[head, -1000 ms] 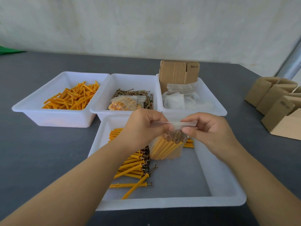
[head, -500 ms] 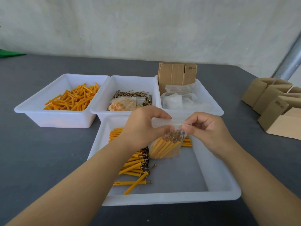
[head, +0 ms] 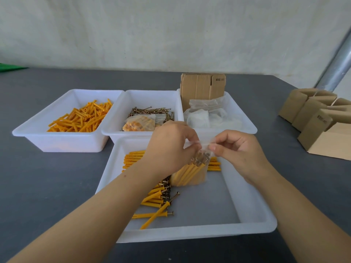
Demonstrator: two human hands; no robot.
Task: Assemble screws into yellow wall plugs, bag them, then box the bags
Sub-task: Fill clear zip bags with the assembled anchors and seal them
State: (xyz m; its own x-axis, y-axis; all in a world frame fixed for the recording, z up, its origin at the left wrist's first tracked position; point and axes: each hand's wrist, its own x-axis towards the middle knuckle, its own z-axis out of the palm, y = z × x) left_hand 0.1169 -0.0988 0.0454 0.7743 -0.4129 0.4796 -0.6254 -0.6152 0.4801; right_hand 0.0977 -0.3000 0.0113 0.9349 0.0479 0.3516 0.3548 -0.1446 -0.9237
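Note:
A small clear bag packed with yellow plugs with screws in them hangs upright over the near white tray. My left hand and my right hand both pinch its top strip, fingertips close together. Loose assembled plugs lie in the tray's left half, partly hidden under my left forearm. Further back stand a tray of bare yellow plugs, a tray of screws holding a filled bag, and a tray of empty clear bags.
Flat cardboard stands upright in the back of the bag tray. Several folded cardboard boxes sit at the right on the grey table. A metal pipe rises at the far right.
My right hand has slid left along the bag's top strip toward my left hand, and the strip between them is shorter. The bag hangs in the same place.

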